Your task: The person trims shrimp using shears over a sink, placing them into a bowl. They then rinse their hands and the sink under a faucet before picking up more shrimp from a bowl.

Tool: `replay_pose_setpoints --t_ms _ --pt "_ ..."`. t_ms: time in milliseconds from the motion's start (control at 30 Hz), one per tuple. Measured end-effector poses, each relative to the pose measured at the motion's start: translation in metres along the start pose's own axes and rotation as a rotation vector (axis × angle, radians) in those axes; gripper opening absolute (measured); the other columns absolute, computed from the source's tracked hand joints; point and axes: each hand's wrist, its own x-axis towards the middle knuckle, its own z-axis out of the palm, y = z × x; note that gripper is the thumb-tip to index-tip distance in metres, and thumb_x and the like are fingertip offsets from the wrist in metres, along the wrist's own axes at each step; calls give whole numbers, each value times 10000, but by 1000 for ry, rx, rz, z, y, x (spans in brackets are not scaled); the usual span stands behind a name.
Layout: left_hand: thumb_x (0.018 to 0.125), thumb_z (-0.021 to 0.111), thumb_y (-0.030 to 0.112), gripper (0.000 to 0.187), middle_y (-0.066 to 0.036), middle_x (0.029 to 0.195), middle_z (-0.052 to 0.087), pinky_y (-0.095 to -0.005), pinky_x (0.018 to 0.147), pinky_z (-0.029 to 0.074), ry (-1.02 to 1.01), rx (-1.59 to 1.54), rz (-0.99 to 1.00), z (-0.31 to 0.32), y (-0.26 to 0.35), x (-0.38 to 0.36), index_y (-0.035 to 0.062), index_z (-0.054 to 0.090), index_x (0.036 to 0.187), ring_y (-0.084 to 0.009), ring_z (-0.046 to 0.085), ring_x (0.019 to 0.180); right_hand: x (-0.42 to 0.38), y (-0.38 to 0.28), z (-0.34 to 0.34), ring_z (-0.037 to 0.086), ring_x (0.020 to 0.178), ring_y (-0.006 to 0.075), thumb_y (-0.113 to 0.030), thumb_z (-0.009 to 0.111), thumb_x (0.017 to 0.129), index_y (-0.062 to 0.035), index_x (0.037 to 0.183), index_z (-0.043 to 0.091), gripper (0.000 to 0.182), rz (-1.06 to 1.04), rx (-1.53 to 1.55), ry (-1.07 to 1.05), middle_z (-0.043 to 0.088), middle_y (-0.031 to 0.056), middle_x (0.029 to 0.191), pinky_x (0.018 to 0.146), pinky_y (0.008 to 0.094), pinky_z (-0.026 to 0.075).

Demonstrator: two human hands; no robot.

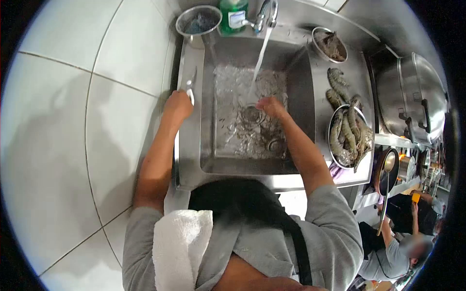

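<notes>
My left hand (179, 105) is closed around the white handle of what looks like a pair of scissors (191, 93), over the sink's left rim. The metal blade points away from me, toward the back. My right hand (272, 106) is down in the steel sink (206, 121), just above the drain area, close to the stream from the running faucet (272, 18). Its fingers are curled together, and whatever is in them is hidden. On the right-hand counter a metal bowl (334, 145) is heaped with large raw shrimp (347, 133). Several more shrimp (338, 83) lie behind it.
A metal strainer bowl (199, 21) and a green soap bottle (233, 17) stand at the back left. A small bowl of brownish scraps (330, 44) sits at the back right. Further right are a big steel pot (412, 97), a pan with a ladle (388, 167) and two other people.
</notes>
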Motion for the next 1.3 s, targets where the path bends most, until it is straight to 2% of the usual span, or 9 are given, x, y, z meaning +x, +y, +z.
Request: replay_pose_setpoints --t_ms 100,300,400,533,600,900,1000,1100,1300 --pt "819 570 202 322 -261 1037 582 -461 855 480 -9 44 -12 -15 4 -1 -50 582 1019 -401 591 954 -6 -16 -53 576 1071 274 -309 620 863 -8 1083 646 374 257 698 355 574 180 1217 908 351 440" --pt "792 626 174 363 -256 1103 570 -446 854 476 -243 -71 -123 -42 16 -6 -51 578 1074 -396 568 1002 23 -14 -129 502 1132 368 -209 604 844 35 1159 557 401 90 414 1067 536 250 1202 951 435 402" --pt "847 625 203 285 -188 1037 632 -417 822 487 290 -63 110 -31 27 -6 24 611 1068 -336 613 959 61 9 -160 394 1228 407 -232 575 859 53 1259 452 507 46 86 1397 438 249 1315 1029 467 318" --pt "917 532 135 224 -147 1070 609 -393 884 502 -229 -2041 75 -10 145 18 -30 569 1063 -279 600 980 81 19 -187 330 1281 427 -377 502 888 74 1321 369 639 235 -88 1396 403 263 1343 1082 518 205" --pt "909 522 96 210 -207 1082 578 -436 924 491 -323 -2365 -324 24 187 57 -73 538 1032 -319 577 1022 92 16 -193 317 1294 423 -420 463 897 85 1327 359 671 344 -115 1370 384 266 1361 1086 526 190" --pt "907 419 42 220 -262 1057 546 -475 988 447 -228 -2715 -253 -22 253 175 -119 473 1047 -393 533 1056 148 -26 -207 318 1307 399 -427 442 909 93 1339 339 683 349 -230 1184 369 257 1385 1098 467 207" --pt "920 404 62 237 -247 1052 557 -457 986 448 -229 -2581 -280 -8 233 147 -118 482 1052 -373 530 1073 138 -28 -171 380 1274 370 -307 535 881 29 1253 486 503 -363 -148 991 422 219 1361 1069 455 276" --pt "909 427 49 221 -224 1021 575 -421 950 468 -274 -2559 -398 22 221 133 -106 515 1040 -339 545 1037 87 -31 -168 440 1228 353 -181 605 828 -24 1087 609 303 -473 29 952 480 191 1316 1027 456 337" --pt "904 470 36 234 -219 1034 557 -423 931 480 -363 -2458 -89 15 243 157 -128 485 1070 -328 553 999 20 8 -156 476 1164 400 -178 652 778 -25 1092 602 354 317 -138 1577 532 209 1243 998 456 366"
